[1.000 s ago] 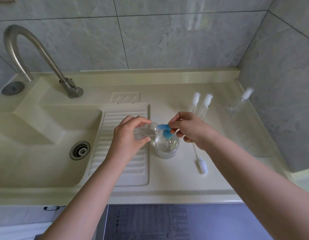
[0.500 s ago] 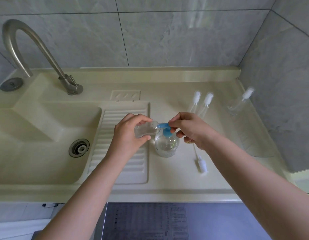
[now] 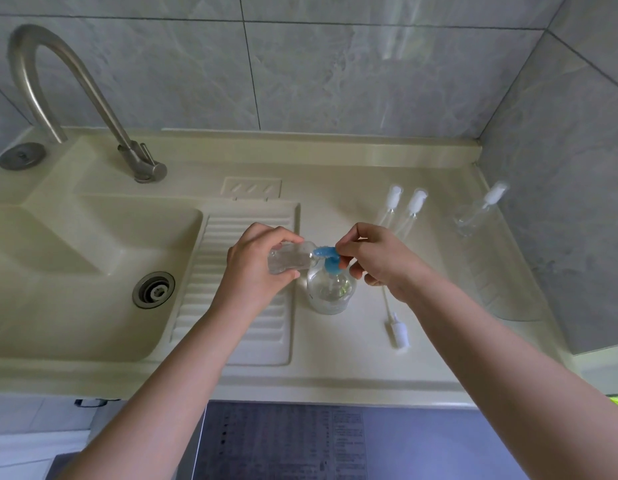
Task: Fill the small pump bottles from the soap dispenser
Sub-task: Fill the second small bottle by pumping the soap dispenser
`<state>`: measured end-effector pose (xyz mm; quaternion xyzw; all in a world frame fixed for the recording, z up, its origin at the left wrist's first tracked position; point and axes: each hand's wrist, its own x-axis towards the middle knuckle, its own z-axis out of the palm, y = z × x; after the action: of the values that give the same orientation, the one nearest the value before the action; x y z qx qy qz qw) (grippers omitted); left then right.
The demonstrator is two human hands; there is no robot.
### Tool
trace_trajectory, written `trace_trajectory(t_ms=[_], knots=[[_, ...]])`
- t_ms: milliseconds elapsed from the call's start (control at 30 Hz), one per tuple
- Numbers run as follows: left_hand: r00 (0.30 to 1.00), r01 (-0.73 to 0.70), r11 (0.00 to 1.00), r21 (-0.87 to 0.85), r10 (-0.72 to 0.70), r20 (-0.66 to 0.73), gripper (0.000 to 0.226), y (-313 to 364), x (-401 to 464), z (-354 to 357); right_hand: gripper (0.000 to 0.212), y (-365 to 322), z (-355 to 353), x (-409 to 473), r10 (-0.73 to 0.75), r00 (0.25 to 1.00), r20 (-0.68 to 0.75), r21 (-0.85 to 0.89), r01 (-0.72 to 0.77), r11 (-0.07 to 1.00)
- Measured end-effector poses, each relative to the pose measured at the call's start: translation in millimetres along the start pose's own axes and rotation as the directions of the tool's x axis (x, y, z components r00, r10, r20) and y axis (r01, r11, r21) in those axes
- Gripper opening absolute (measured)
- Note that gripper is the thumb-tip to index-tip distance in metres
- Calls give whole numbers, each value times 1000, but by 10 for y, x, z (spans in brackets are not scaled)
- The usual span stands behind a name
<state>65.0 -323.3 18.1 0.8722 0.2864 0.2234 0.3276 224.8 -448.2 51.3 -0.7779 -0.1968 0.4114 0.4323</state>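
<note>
Change across the last second is slight in the head view: the scene sits a little differently in frame, while both hands keep the same arrangement over the soap dispenser [image 3: 330, 291]. That steadiness suggests the filling step is under way and not finished; whether soap is passing into the bottle right now is too fine to tell.

The left hand [image 3: 257, 263] comes in from the lower left with its forearm angled up and to the right. Its fingers and thumb are curled round a small clear bottle [image 3: 289, 260], held on its side with the open mouth touching the tip of the blue pump head [image 3: 326, 257]. The bottle looks mostly clear, so the amount inside is uncertain.

The right hand [image 3: 373, 259] reaches from the lower right, wrist raised above the dispenser. Its fingertips [image 3: 343, 250] are bent and close on the rear of the blue pump head, thumb below; I judge it is pressing or about to press.

The dispenser stands upright on the cream surface [image 3: 335, 358], just right of the ribbed drainboard [image 3: 245, 306]. A loose pump cap with its tube [image 3: 394, 320] lies just right of the dispenser, probably belonging to the held bottle. Two capped small bottles [image 3: 402, 209] stand behind the right hand, and another capped bottle [image 3: 478, 214] stands near the right wall.
</note>
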Motion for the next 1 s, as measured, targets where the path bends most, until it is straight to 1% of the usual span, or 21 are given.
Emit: trace_trajectory(t_ms=[133, 400, 533, 767, 900, 1000], knots=[[1000, 1, 1000, -4, -1, 3, 49, 4, 2, 3, 5, -31, -62, -7, 62, 997, 50, 35, -64, 997], [1000, 0, 1000, -24, 0, 15, 48, 1, 4, 17, 3, -20, -47, -25, 59, 998, 33, 10, -60, 998], [1000, -26, 999, -26, 26, 7, 48, 24, 13, 1, 5, -71, -75, -22, 65, 998, 18, 15, -66, 998], [1000, -14, 1000, -23, 14, 11, 49, -21, 7, 7, 9, -14, -23, -8, 81, 997, 14, 4, -81, 997], [1000, -24, 1000, -19, 25, 17, 49, -2, 19, -2, 8, -27, -33, -2, 108, 994, 33, 100, -111, 989], [1000, -24, 999, -24, 24, 4, 48, 1, 18, -16, 7, -42, -35, -4, 114, 993, 33, 104, -117, 988]])
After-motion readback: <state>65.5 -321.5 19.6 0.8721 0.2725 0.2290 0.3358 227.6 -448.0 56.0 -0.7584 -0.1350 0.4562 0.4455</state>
